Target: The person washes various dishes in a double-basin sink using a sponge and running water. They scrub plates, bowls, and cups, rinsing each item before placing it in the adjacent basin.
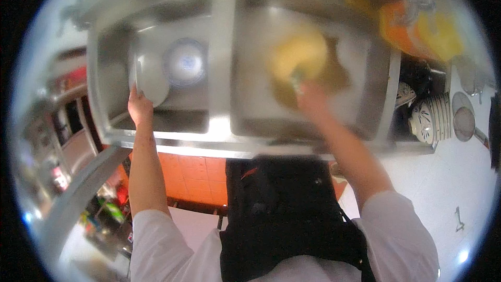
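Observation:
In the left basin of a steel double sink point(222, 86), my left hand point(140, 105) grips the rim of a pale plate point(137, 72) that stands tilted. Just right of it lies a pale round dish point(156, 86), partly under a white bowl point(186, 62) with a blue mark in its middle. My right hand point(311, 94), blurred, is over the right basin and holds a small greenish thing, too blurred to name, at the edge of a yellow round dish or bowl point(305, 53). A brownish patch shows around the yellow piece.
Stacked patterned bowls point(430, 117) lie on their side right of the sink, beside metal strainers point(464, 123). Orange and yellow containers point(403, 27) stand at the back right, near a tap point(422, 4). The sink's steel front edge point(195, 147) runs before my body.

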Tool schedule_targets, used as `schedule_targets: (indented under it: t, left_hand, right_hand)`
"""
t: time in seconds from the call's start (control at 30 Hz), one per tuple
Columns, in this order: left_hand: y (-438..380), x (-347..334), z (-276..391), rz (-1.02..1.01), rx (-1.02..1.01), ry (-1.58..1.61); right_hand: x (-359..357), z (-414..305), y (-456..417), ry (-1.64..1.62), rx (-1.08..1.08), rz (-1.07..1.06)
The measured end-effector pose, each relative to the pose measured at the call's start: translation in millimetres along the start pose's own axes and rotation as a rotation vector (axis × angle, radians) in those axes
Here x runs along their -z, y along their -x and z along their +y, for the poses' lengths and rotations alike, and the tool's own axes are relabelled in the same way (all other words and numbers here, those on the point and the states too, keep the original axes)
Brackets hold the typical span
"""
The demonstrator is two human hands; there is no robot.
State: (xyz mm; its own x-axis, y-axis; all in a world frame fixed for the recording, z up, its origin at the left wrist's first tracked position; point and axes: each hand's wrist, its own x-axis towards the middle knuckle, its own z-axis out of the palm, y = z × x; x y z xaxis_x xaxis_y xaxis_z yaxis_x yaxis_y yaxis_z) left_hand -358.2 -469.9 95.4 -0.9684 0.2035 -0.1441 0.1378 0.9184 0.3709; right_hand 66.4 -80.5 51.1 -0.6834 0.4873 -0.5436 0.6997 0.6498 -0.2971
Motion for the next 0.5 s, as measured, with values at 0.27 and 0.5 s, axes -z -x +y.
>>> schedule_targets:
  t: [0.27,0.5]
  left_hand:
    - [5,-63,35,-0.104,0.152,0.188]
    - [143,-81,262,-0.297,-0.627,0.407]
  right_hand:
    - [-46,-20,-113,0.255,0.328,-0.064]
    - [64,58,-192,0.022,-0.136,-0.351]
